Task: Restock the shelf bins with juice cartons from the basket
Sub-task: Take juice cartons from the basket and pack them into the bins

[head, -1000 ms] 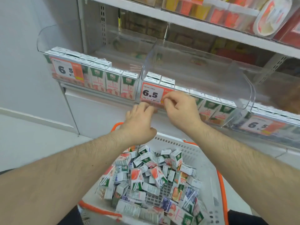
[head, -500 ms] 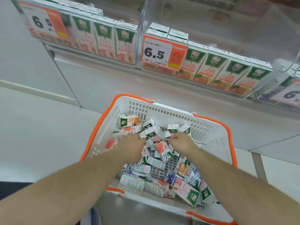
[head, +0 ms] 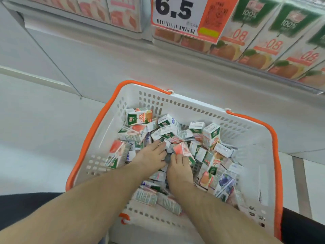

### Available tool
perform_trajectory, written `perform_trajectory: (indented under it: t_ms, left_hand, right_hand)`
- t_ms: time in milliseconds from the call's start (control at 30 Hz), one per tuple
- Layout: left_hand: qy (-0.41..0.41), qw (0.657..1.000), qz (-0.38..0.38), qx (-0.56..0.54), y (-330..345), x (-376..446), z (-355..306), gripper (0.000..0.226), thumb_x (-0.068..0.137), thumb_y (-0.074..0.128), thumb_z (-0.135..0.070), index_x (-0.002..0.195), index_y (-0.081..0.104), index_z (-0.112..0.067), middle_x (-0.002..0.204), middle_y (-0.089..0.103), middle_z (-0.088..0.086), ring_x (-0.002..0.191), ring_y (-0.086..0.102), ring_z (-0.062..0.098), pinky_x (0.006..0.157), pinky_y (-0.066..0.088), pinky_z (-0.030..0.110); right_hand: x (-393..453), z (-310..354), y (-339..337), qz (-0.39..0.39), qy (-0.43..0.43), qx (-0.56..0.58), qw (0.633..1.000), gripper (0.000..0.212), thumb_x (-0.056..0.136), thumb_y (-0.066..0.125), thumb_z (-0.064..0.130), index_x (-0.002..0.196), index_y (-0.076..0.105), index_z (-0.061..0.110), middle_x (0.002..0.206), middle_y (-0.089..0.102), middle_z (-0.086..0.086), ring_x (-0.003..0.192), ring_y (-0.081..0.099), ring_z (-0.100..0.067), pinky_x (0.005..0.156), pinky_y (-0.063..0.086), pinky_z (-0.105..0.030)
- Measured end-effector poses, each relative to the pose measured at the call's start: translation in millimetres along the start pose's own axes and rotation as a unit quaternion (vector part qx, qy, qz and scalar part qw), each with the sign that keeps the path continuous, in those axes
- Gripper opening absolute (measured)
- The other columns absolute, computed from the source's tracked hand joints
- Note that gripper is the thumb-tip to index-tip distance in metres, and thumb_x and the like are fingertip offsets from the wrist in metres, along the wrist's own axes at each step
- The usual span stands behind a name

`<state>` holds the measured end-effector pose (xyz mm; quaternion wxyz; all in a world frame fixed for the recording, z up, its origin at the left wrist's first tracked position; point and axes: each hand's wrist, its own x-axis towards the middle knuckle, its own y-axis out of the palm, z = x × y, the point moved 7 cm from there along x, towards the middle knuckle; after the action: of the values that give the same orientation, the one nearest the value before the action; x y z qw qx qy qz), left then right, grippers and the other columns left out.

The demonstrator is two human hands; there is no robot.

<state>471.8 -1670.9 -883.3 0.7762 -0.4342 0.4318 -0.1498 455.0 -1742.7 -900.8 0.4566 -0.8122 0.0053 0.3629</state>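
Shelf bins (head: 263, 55) of green-and-orange juice cartons ran above a white perforated plastic basket (head: 249, 138) with orange handles. Inside, loose small cartons (head: 211, 134) lay jumbled. Left hand (head: 149, 155) rested flat, fingers extended; right hand (head: 177, 169) pinched a pink-faced carton (head: 182, 149).

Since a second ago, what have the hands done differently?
Both hands came down from the price tag on the shelf bin into the basket. The left hand lies with its fingers on the loose juice cartons; the right hand touches a red-faced carton, though a firm grip isn't clear. The view tilted down too. The shelf cartons and the basket stayed put.
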Motion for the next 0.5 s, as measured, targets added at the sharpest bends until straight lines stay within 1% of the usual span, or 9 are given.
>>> perform_trajectory:
  t_ms: [67, 167, 233, 267, 333, 367, 400, 467, 500]
  left_hand:
    - [-0.007, 1.0, -0.019, 0.0, 0, 4, 1, 0.045, 0.092, 0.06, -0.021, 0.136, 0.05, -0.022, 0.149, 0.039, 0.013, 0.144, 0.017, 0.039, 0.118, 0.007, 0.054]
    - [0.004, 0.999, -0.038, -0.005, -2, 4, 4, 0.041, 0.089, 0.064, -0.02, 0.128, 0.053, -0.02, 0.138, 0.048, 0.012, 0.133, 0.034, 0.037, 0.115, 0.02, 0.053]
    - [0.005, 0.998, -0.051, -0.034, -13, 1, 10, 0.046, 0.085, 0.066, -0.019, 0.128, 0.05, -0.022, 0.133, 0.05, 0.009, 0.125, 0.042, 0.033, 0.111, 0.027, 0.048]
    - [-0.004, 0.996, -0.063, -0.07, -22, -2, 16, 0.048, 0.084, 0.065, -0.019, 0.129, 0.049, -0.024, 0.129, 0.052, 0.007, 0.121, 0.046, 0.03, 0.109, 0.03, 0.046]
    - [-0.051, 0.976, -0.071, -0.197, -35, -9, 34, 0.056, 0.08, 0.063, -0.026, 0.134, 0.047, -0.03, 0.122, 0.056, 0.001, 0.112, 0.053, 0.024, 0.102, 0.039, 0.041]
    - [-0.085, 0.949, -0.066, -0.296, -40, -16, 45, 0.057, 0.077, 0.063, -0.03, 0.132, 0.049, -0.031, 0.115, 0.058, -0.002, 0.107, 0.055, 0.022, 0.095, 0.045, 0.038]
    - [-0.12, 0.901, -0.068, -0.412, -46, -25, 56, 0.053, 0.075, 0.064, -0.03, 0.127, 0.053, -0.029, 0.107, 0.058, -0.004, 0.1, 0.057, 0.021, 0.084, 0.048, 0.034]
    - [-0.182, 0.762, -0.08, -0.617, -56, -43, 74, 0.043, 0.075, 0.064, -0.02, 0.117, 0.057, -0.02, 0.093, 0.055, -0.007, 0.084, 0.058, 0.015, 0.066, 0.045, 0.027]
    - [-0.202, 0.688, -0.087, -0.692, -63, -52, 81, 0.04, 0.077, 0.062, -0.013, 0.116, 0.058, -0.02, 0.091, 0.053, -0.006, 0.08, 0.056, 0.013, 0.062, 0.042, 0.026]
  right_hand:
    - [7, 1, 3, 0.011, 0.004, -0.017, 1.0, 0.041, 0.096, 0.048, 0.03, 0.131, 0.054, 0.008, 0.131, 0.038, -0.019, 0.121, 0.034, -0.035, 0.102, 0.03, -0.046]
    - [14, -8, 0, -0.004, 0.003, 0.059, 0.998, 0.038, 0.093, 0.054, 0.032, 0.127, 0.06, 0.015, 0.133, 0.043, -0.012, 0.123, 0.034, -0.034, 0.103, 0.029, -0.044]
    - [12, -23, -10, -0.012, 0.014, 0.154, 0.988, 0.04, 0.085, 0.059, 0.033, 0.121, 0.06, 0.017, 0.124, 0.052, -0.007, 0.119, 0.038, -0.033, 0.103, 0.031, -0.044]
    - [10, -34, -15, -0.003, 0.024, 0.218, 0.976, 0.036, 0.082, 0.061, 0.031, 0.115, 0.061, 0.017, 0.116, 0.056, -0.007, 0.115, 0.043, -0.031, 0.1, 0.036, -0.042]
    - [1, -52, -24, 0.043, 0.04, 0.373, 0.926, 0.023, 0.077, 0.067, 0.023, 0.098, 0.061, 0.015, 0.096, 0.06, -0.005, 0.097, 0.057, -0.025, 0.081, 0.049, -0.035]
    - [-6, -60, -28, 0.067, 0.043, 0.447, 0.891, 0.019, 0.075, 0.072, 0.02, 0.087, 0.058, 0.014, 0.084, 0.059, -0.002, 0.081, 0.06, -0.02, 0.067, 0.049, -0.031]
    - [-13, -66, -33, 0.083, 0.045, 0.515, 0.852, 0.024, 0.074, 0.077, 0.019, 0.077, 0.053, 0.015, 0.072, 0.056, 0.0, 0.066, 0.056, -0.016, 0.057, 0.043, -0.028]
    - [-31, -78, -46, 0.085, 0.051, 0.636, 0.765, 0.037, 0.077, 0.081, 0.017, 0.07, 0.045, 0.017, 0.06, 0.047, 0.003, 0.05, 0.045, -0.012, 0.052, 0.036, -0.026]
    - [-39, -83, -53, 0.075, 0.058, 0.677, 0.729, 0.037, 0.079, 0.08, 0.015, 0.07, 0.044, 0.017, 0.059, 0.046, 0.003, 0.048, 0.044, -0.01, 0.051, 0.036, -0.024]
